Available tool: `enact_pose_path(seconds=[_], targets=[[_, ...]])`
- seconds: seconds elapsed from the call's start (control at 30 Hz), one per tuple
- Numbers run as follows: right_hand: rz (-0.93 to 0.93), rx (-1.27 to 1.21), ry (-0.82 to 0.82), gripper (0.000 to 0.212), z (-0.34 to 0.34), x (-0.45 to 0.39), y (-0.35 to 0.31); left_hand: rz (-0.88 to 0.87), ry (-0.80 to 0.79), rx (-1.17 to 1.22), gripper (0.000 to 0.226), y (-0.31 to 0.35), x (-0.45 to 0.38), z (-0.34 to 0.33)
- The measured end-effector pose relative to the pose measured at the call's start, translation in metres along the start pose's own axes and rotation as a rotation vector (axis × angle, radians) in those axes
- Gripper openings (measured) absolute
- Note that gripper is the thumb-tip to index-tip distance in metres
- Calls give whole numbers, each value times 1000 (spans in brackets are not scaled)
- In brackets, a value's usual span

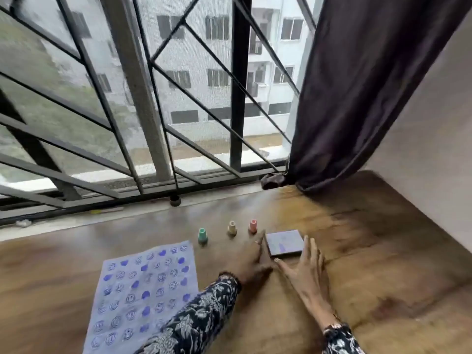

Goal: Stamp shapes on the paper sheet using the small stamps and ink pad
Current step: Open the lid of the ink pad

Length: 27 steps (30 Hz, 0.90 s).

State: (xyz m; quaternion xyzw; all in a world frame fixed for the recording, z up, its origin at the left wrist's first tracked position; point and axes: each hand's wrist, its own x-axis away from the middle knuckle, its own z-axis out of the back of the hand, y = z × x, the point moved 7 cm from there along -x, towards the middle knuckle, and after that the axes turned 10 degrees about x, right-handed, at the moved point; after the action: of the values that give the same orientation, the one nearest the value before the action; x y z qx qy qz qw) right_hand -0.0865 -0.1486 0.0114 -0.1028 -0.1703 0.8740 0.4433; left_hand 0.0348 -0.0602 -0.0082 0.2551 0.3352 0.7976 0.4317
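Observation:
A paper sheet (143, 297) covered with several blue hearts and smiley prints lies at the lower left of the wooden surface. Behind it stand three small stamps: green (202, 235), beige (232, 228) and pink (252, 226). The square ink pad (284, 243) lies to their right. My left hand (249, 261) rests flat on the wood with its fingertips at the pad's left edge. My right hand (305, 267) lies with spread fingers against the pad's front right corner. Neither hand holds a stamp.
A barred window with mesh (153, 98) runs along the far edge of the wooden surface (383, 264). A dark curtain (357, 85) hangs at the right, its end bunched on the sill. A white wall (434, 149) bounds the right side.

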Motion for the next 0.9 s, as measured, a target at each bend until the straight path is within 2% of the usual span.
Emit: enact_pose_path(seconds=[0.07,0.13,0.17,0.27,0.5,0.67,0.9], targets=[[-28,-61,13,105,-2,-4,1,2,-24,146,98,3,-11,-2],[-21,-96,42,127,-3,-6,0,-9,-2,150,93,5,-18,1],[-21,-119,53,128,-7,-8,3,-15,7,167,90,4,-20,0],[-44,-103,83,90,-9,-9,5,-48,57,208,86,9,-12,3],[-36,-285,44,69,-13,8,3,-89,205,410,93,11,40,5],[-63,-376,-15,61,-16,53,-8,-13,332,247,88,-9,83,7],[-85,-178,1,69,-18,87,-24,4,291,202,86,-27,111,12]])
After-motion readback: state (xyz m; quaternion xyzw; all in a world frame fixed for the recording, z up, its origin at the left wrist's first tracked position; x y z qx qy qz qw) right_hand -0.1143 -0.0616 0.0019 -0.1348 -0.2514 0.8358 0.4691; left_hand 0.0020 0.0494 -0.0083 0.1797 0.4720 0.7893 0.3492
